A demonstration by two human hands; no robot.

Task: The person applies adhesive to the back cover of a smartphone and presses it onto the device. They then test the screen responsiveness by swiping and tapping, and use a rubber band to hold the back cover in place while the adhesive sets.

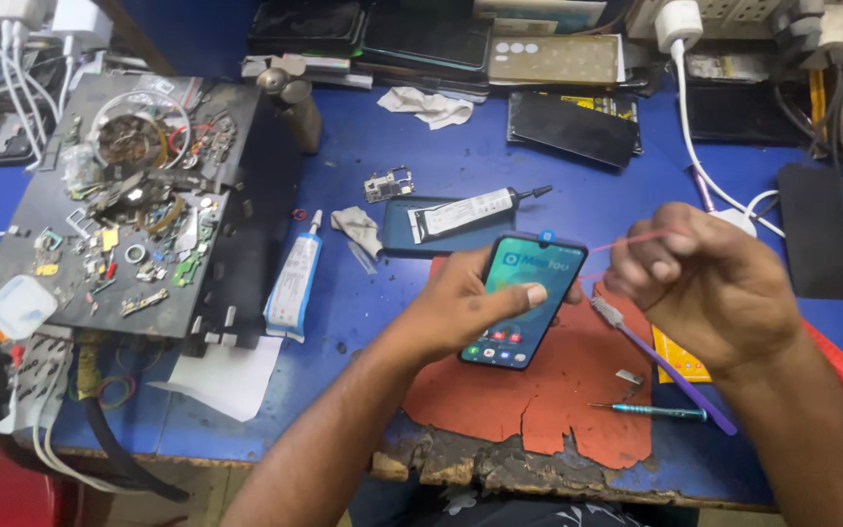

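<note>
Left hand (pixel 461 307) is gripping the phone (pixel 524 301) over the torn red mat (pixel 539 390), thumb lying across the lit screen. Right hand (pixel 709 273) is curled tight, pinching a thin pink strip (pixel 636 239) that's running toward the phone's top edge. We're thinking that a hard tug could snap the strip or twist the phone loose, dropping it onto the screwdriver (pixel 651 412) and purple brush (pixel 665 366) lying beside it.
</note>
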